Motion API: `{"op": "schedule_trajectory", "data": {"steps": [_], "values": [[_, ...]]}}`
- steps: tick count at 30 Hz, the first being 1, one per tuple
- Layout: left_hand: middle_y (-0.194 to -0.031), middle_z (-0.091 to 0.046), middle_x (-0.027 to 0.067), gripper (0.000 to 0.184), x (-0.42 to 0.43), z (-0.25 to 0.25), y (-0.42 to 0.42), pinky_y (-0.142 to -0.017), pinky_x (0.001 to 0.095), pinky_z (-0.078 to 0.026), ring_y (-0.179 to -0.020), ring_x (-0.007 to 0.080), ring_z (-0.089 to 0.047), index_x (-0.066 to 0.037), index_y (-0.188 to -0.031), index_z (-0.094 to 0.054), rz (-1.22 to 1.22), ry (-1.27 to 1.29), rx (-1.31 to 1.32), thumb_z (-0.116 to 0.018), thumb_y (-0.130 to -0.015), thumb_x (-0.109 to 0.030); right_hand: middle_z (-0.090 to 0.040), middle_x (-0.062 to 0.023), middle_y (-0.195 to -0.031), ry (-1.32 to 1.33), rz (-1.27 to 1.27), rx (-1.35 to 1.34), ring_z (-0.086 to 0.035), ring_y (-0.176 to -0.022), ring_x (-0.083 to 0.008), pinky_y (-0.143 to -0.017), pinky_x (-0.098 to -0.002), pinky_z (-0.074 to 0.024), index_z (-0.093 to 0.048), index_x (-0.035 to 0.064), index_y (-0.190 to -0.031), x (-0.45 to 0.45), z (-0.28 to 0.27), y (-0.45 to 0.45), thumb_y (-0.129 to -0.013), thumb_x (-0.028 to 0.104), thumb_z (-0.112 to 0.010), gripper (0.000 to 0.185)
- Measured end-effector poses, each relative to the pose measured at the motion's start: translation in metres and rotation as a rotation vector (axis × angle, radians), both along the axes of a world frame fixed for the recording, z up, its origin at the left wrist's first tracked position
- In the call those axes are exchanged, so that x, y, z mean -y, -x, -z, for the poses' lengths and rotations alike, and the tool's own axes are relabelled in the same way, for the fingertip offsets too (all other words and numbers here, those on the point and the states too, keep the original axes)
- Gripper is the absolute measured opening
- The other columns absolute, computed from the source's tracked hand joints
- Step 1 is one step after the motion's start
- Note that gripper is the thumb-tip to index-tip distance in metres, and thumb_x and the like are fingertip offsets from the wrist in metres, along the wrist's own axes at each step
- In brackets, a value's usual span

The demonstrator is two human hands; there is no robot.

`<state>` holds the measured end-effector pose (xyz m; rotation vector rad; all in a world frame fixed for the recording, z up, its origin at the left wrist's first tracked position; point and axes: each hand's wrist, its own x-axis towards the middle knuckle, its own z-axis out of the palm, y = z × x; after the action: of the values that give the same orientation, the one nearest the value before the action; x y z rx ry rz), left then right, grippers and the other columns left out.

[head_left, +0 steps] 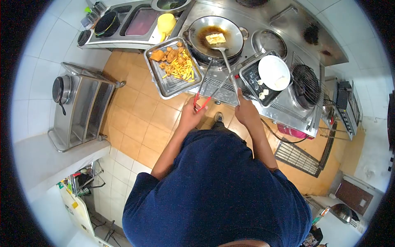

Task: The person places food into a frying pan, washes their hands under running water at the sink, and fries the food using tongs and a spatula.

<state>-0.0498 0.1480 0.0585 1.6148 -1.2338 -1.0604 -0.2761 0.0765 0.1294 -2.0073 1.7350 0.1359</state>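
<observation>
My left hand [191,113] is closed around the red handles of metal tongs [200,91], whose arms are spread apart. In my right hand [246,109] is the handle of a long metal spatula [228,68]. The spatula's blade is at a pale yellow piece of food [215,38] in a wok [232,29] with brown liquid. Left of the tongs, a metal tray [168,89] holds fries [179,70] and browned fried pieces [169,54]. To the right, a white bowl [274,73] rests on a dark tray [250,76] with small pale pieces.
A round metal lid [269,44] lies behind the dark tray. Right of it is a burner under a wire rack [306,84]. A yellow container [166,24] stands on the back left counter. A steel cart [78,113] carrying a small pan [61,89] is at the left.
</observation>
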Motion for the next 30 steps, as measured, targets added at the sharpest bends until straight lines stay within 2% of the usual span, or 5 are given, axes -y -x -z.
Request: {"op": "schedule_trajectory", "data": {"steps": [7, 13, 16, 25, 30], "values": [[-0.068, -0.058, 0.0081, 0.050, 0.0034, -0.0070, -0.0023, -0.056, 0.0328, -0.044, -0.061, 0.0184, -0.056, 0.005, -0.117, -0.057, 0.039, 0.003, 0.064, -0.076, -0.081, -0.023, -0.064, -0.0340, -0.089, -0.024, 0.000, -0.014, -0.065, -0.083, -0.0478, -0.080, -0.0541, -0.0517, -0.024, 0.0098, -0.154, -0.0002, 0.0032, 0.0010, -0.084, 0.014, -0.053, 0.075], [-0.068, -0.049, -0.0011, 0.040, 0.0030, -0.0081, -0.0009, -0.052, 0.0272, -0.038, -0.059, 0.0095, -0.046, 0.000, -0.114, -0.058, 0.030, -0.008, 0.035, -0.076, -0.083, -0.019, -0.065, -0.0329, -0.088, -0.023, 0.006, -0.022, -0.065, -0.082, -0.0466, -0.080, -0.0536, -0.0522, -0.024, 0.0111, -0.154, -0.0029, 0.0043, 0.0014, -0.085, 0.015, -0.053, 0.075], [-0.066, -0.057, 0.0095, 0.048, 0.0040, -0.0046, -0.0016, -0.055, 0.0337, -0.045, -0.059, 0.0209, -0.057, 0.005, -0.115, -0.057, 0.035, -0.003, 0.060, -0.076, -0.081, -0.023, -0.065, -0.0322, -0.087, -0.029, 0.010, -0.018, -0.065, -0.082, -0.0464, -0.080, -0.0535, -0.0523, -0.024, 0.0117, -0.154, -0.0034, 0.0000, -0.0004, -0.085, 0.015, -0.053, 0.075], [-0.066, -0.058, 0.0113, 0.045, 0.0024, -0.0015, 0.0007, -0.057, 0.0352, -0.046, -0.060, 0.0233, -0.058, 0.005, -0.109, -0.057, 0.029, 0.004, 0.070, -0.077, -0.080, -0.023, -0.065, -0.0324, -0.087, -0.025, 0.007, -0.026, -0.065, -0.082, -0.0470, -0.080, -0.0540, -0.0522, -0.024, 0.0115, -0.154, -0.0048, 0.0029, 0.0019, -0.085, 0.014, -0.052, 0.075], [-0.069, -0.051, -0.0004, 0.044, 0.0018, -0.0021, 0.0013, -0.053, 0.0271, -0.039, -0.060, 0.0094, -0.047, 0.000, -0.117, -0.057, 0.047, -0.029, 0.052, -0.076, -0.083, -0.021, -0.065, -0.0326, -0.088, -0.020, 0.010, -0.012, -0.065, -0.082, -0.0471, -0.081, -0.0542, -0.0522, -0.024, 0.0113, -0.154, -0.0067, -0.0002, 0.0029, -0.085, 0.014, -0.052, 0.074]]}}
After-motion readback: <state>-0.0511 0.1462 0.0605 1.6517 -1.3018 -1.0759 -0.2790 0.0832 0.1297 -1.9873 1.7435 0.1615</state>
